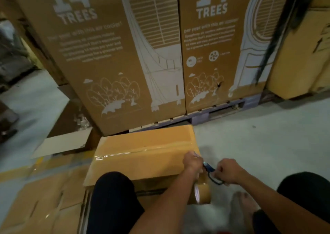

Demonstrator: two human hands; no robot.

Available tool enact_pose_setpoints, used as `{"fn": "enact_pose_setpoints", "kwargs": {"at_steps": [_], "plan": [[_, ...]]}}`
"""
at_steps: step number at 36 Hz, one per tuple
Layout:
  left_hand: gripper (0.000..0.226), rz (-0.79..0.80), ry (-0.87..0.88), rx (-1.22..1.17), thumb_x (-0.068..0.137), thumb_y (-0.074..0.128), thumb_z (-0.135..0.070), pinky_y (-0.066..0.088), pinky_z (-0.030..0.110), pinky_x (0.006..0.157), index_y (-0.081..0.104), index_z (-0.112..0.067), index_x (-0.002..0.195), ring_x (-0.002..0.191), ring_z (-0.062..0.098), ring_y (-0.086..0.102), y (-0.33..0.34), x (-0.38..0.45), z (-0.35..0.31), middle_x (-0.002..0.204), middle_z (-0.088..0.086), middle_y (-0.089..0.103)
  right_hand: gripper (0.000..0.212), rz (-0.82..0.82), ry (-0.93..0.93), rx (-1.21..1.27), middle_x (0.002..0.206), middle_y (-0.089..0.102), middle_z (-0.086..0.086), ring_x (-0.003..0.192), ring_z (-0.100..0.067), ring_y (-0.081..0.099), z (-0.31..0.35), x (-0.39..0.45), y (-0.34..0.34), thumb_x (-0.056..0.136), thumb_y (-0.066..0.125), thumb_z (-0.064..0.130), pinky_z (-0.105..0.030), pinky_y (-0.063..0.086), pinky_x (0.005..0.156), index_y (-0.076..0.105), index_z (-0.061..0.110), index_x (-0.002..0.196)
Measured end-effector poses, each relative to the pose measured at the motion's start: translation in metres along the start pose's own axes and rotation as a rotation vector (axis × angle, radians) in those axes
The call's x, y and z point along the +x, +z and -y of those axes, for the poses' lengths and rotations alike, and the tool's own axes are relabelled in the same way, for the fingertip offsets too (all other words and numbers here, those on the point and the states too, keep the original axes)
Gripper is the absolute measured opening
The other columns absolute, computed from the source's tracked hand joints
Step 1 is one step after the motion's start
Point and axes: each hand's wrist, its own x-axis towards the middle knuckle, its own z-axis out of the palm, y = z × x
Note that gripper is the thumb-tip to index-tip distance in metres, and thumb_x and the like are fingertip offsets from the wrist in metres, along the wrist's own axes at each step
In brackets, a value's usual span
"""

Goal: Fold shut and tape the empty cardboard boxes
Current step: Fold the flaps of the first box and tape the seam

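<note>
Box (142, 155) on the floor (259, 135) in front of the knees, flaps folded shut, clear tape (125, 152) along the top seam. Left hand (192, 162) at the box's right edge, grip closed on the tape strip. Right hand (228, 171) just beside it, grip curled round blue-handled scissors (211, 174). Tape roll (202, 192) hangs below the left hand. Printed cartons (125, 55) stand behind on a pallet (223, 110).

Tan box (142, 155), blue-handled scissors (211, 174)
</note>
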Motion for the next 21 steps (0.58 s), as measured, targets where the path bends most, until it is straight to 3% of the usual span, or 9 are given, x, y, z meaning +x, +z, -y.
{"fn": "enact_pose_setpoints", "kwargs": {"at_steps": [2,4,5,8,10,13,16,21], "plan": [[0.026,-0.002,-0.019,-0.121,0.081,0.059,0.000,0.060,0.045,0.060,0.048,-0.018,0.065,0.064,0.032,0.067,-0.002,-0.034,-0.016,0.069,0.014,0.058,0.035,0.038,-0.017,0.004,0.051,0.052,0.005,0.044,-0.002,0.053,-0.007,0.003,-0.006,0.084,0.065,0.035,-0.008,0.035,0.046,0.057,0.018,0.054],[0.028,0.049,-0.063,-0.271,0.087,0.055,0.008,0.057,0.036,0.049,0.045,-0.010,0.069,0.053,0.028,0.059,-0.001,-0.053,-0.020,0.067,0.014,0.052,0.020,0.084,-0.029,-0.012,0.053,0.056,0.004,0.049,-0.004,0.054,-0.015,0.005,-0.012,0.081,0.067,0.030,-0.012,0.041,0.051,0.068,0.019,0.066],[0.028,0.081,-0.082,-0.324,0.089,0.053,0.010,0.057,0.036,0.051,0.044,-0.008,0.071,0.055,0.028,0.058,0.002,-0.056,-0.018,0.069,0.014,0.052,0.015,0.106,-0.030,-0.005,0.057,0.061,0.000,0.051,-0.007,0.056,-0.019,0.006,-0.015,0.080,0.068,0.028,-0.014,0.044,0.053,0.072,0.016,0.071],[0.018,0.092,-0.129,-0.422,0.095,0.047,0.006,0.057,0.043,0.079,0.052,-0.005,0.081,0.077,0.034,0.062,0.004,-0.064,-0.005,0.086,0.019,0.059,0.011,0.162,-0.003,0.081,0.065,0.068,-0.008,0.049,-0.009,0.060,-0.036,0.008,-0.021,0.076,0.073,0.016,-0.019,0.052,0.054,0.075,0.005,0.077],[0.013,0.010,-0.187,-0.358,0.096,0.049,-0.002,0.053,0.043,0.086,0.060,-0.003,0.102,0.097,0.036,0.064,0.002,-0.059,0.013,0.102,0.023,0.063,0.006,0.194,0.018,0.117,0.060,0.064,-0.006,0.049,-0.012,0.062,-0.050,0.009,-0.023,0.073,0.072,0.010,-0.022,0.053,0.054,0.073,0.004,0.074],[0.030,-0.114,-0.212,-0.110,0.095,0.051,-0.007,0.051,0.034,0.086,0.063,-0.002,0.122,0.114,0.033,0.061,-0.001,-0.049,0.044,0.123,0.018,0.064,0.014,0.291,0.031,0.109,0.050,0.057,-0.001,0.048,-0.013,0.059,-0.073,0.010,-0.020,0.068,0.068,0.012,-0.025,0.048,0.053,0.066,0.012,0.055],[0.028,-0.216,-0.207,-0.023,0.090,0.061,-0.007,0.044,0.026,0.081,0.066,-0.004,0.117,0.114,0.030,0.060,0.000,-0.050,0.059,0.120,0.011,0.065,0.026,0.380,0.030,0.008,0.045,0.050,0.006,0.045,-0.008,0.047,-0.081,0.015,-0.012,0.065,0.068,0.019,-0.023,0.036,0.051,0.058,0.019,0.042],[0.035,-0.063,-0.109,0.087,0.076,0.080,-0.010,0.051,0.030,0.081,0.067,-0.009,0.109,0.096,0.024,0.064,0.010,-0.040,0.077,0.108,0.010,0.069,0.017,0.492,0.040,0.026,0.059,0.056,0.002,0.053,-0.009,0.048,-0.080,0.026,-0.011,0.073,0.075,0.024,-0.021,0.036,0.051,0.064,0.017,0.062]]}}
